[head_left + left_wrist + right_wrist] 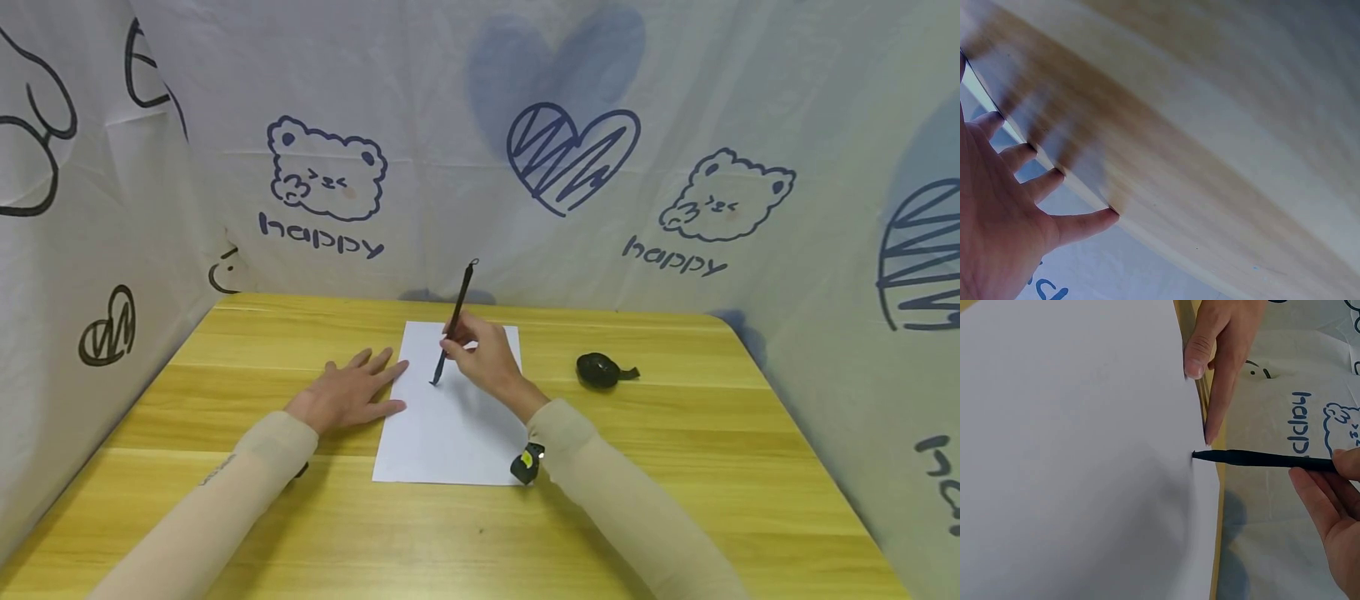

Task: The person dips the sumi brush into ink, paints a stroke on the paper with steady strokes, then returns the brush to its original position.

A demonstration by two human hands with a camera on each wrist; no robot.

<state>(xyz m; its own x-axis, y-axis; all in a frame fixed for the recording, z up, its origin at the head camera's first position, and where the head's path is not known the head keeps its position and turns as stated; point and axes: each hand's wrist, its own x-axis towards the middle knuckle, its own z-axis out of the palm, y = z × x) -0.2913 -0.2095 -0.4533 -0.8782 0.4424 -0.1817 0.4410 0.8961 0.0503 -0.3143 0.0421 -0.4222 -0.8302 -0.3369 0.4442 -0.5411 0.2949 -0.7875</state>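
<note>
A dark writing brush (459,308) with a small loop at its top end is pinched between the thumb and fingers of my right hand (483,350). It leans a little, and its dark tip meets the white sheet of paper (442,442) left of the middle; a tiny dark mark shows there. In the right wrist view the brush (1260,459) lies across the picture, tip at the paper. My left hand (348,393) rests flat with fingers spread, the fingertips on the paper's left edge. The left wrist view shows that hand (1007,206) with its fingers stretched on the tabletop.
A black rounded object with a short tab (598,371) lies on the yellow wooden table (675,467), right of the paper. White cloth (442,183) with printed bears and hearts hangs behind the table and at both sides.
</note>
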